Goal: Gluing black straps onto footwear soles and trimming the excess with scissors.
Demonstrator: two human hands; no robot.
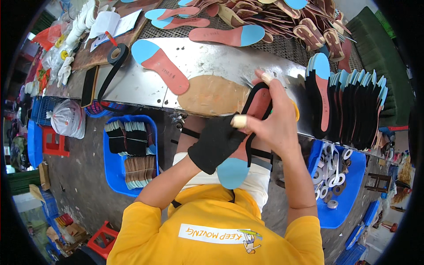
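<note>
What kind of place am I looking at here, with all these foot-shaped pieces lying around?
Most likely a shoe or sandal workshop. Red-and-blue insoles lie on a metal workbench, more stand in a row at its right, and the hands work a black strap onto one. Blue bins hold more parts.

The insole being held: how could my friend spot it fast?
Find the shiny metal table across the middle. At its near edge two hands, the left black-gloved, the right bare, hold an insole. Unlike the loose ones, it has a black strap looped over it.
</note>
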